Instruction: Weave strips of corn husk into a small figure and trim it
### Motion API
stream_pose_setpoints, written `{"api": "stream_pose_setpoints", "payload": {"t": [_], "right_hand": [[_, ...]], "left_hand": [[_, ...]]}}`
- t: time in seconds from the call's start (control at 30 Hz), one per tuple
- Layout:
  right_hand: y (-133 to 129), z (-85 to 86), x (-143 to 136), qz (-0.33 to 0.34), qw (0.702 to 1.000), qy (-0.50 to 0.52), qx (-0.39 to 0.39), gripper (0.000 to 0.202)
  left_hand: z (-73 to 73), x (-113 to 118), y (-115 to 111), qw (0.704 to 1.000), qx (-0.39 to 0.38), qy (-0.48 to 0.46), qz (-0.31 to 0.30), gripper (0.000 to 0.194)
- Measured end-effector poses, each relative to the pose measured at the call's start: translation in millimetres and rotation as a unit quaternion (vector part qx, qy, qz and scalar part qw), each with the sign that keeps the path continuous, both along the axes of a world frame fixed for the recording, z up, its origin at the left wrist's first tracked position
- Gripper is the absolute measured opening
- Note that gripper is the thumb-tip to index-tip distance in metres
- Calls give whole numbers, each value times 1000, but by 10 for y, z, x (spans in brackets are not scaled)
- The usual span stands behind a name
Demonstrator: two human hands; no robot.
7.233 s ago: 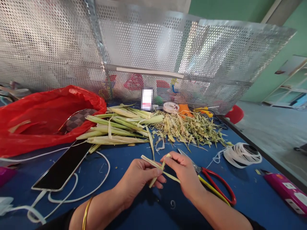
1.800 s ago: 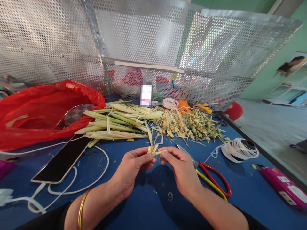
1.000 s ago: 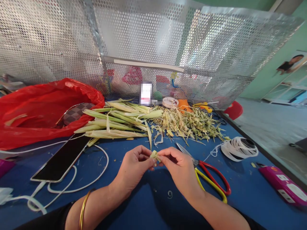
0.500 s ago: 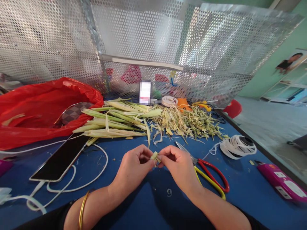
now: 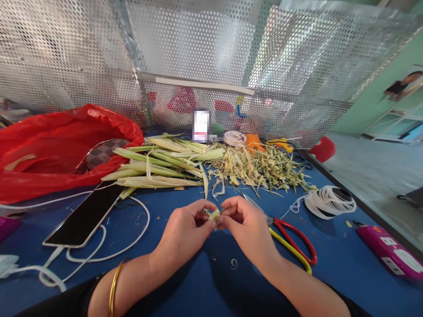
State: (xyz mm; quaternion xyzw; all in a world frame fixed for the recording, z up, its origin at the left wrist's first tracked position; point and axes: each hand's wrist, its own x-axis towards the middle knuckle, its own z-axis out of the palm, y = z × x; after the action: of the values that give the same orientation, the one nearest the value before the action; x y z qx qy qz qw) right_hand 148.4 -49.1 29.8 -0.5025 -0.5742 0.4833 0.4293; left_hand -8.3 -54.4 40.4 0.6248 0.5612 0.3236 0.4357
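Between my fingertips is a small pale yellow-green piece of folded husk (image 5: 214, 215), partly hidden by the fingers. My left hand (image 5: 187, 231) pinches it from the left, thumb and forefinger together. From the other side my right hand (image 5: 247, 229) grips it, its thumb against the piece. Scissors (image 5: 294, 244) with one red and one yellow handle lie beside my right hand, blades partly behind it. Beyond both hands spread long green corn husks (image 5: 165, 163), with a heap of small husk scraps (image 5: 261, 169) to their right.
A red plastic bag (image 5: 66, 154) stands at the left, near a black phone (image 5: 84, 215) on a white cable. To the right are a spool of white cord (image 5: 328, 202) and a purple power bank (image 5: 390, 248). A perforated metal panel (image 5: 198, 48) closes off the back.
The fingers have shifted slightly around the husk piece, and it has turned a little between them. The view has moved slightly; the things on the table stay put.
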Motion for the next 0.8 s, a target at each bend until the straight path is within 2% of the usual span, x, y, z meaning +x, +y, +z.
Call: {"api": "stream_pose_setpoints", "payload": {"t": [0.13, 0.3, 0.47, 0.63, 0.8], "right_hand": [[-5, 2, -21, -8, 1000, 7, -15, 20], [-1, 25, -18, 26, 999, 38, 10, 21], [18, 12, 35, 36, 998, -3, 60, 18], [46, 42, 43, -1, 1000, 0, -5, 30], [73, 42, 36, 61, 989, 96, -97, 21]], "left_hand": [[-21, 2, -33, 999, 33, 31, -28, 19], [1, 0, 4, 999, -12, -49, 5, 32], [13, -11, 24, 994, -44, -99, 10, 35], [27, -17, 13, 997, -29, -75, -18, 34], [110, -31, 15, 998, -9, -1, -63, 36]]}}
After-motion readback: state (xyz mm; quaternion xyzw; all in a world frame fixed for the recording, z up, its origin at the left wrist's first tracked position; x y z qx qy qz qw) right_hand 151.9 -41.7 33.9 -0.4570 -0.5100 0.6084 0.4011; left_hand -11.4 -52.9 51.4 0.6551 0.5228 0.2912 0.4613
